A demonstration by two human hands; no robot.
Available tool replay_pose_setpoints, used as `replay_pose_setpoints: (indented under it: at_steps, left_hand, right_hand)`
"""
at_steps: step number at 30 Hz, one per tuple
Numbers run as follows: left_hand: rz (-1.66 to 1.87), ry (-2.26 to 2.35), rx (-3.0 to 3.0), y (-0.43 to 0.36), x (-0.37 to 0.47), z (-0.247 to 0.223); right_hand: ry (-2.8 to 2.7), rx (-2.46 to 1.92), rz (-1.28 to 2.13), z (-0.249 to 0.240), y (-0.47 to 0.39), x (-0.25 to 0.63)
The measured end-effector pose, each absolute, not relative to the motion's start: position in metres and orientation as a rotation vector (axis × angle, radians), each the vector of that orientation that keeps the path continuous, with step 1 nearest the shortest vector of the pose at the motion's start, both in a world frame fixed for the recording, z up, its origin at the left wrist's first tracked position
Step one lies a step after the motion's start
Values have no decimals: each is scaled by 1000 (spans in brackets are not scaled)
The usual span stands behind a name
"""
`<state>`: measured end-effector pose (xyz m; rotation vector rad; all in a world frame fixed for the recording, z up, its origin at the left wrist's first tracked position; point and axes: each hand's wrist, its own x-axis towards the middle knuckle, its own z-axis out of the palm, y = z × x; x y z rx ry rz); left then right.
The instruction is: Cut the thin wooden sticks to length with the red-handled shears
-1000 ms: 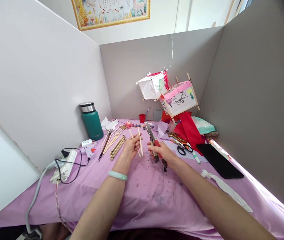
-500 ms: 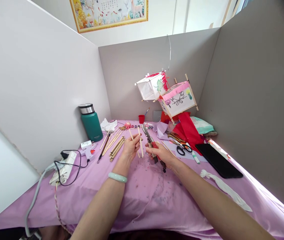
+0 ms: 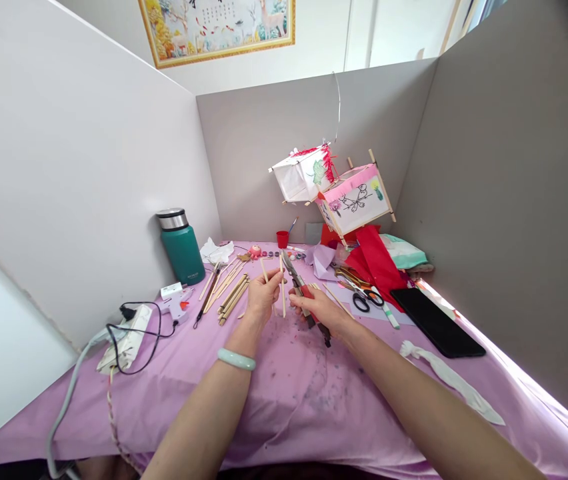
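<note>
My left hand, with a pale green bangle on its wrist, pinches thin wooden sticks that stand nearly upright between its fingers. Close by on the right, my right hand is wrapped round the red and dark handles of a cutting tool. The tool's metal blades point up and away, just right of the sticks, and look apart from them. Bundled bamboo sticks lie on the purple cloth left of my left hand. A few loose sticks lie beyond my right hand.
A green bottle, glue gun and power strip are at left. Paper lanterns hang at the back. Scissors, red cloth and a black phone lie at right. Grey panels enclose the table.
The sticks in my left hand have shifted slightly, and the left one shows less below the fingers. My right hand has moved a little to the left with the tool.
</note>
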<state>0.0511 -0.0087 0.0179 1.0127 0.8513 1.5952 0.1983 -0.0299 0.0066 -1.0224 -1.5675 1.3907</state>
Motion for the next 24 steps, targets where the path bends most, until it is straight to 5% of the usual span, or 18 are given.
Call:
replay_pose_setpoints:
  at_steps: [24]
  left_hand:
    - [1676, 977, 1006, -6, 56, 15]
  right_hand:
    - [-1629, -1045, 1333, 11, -33, 193]
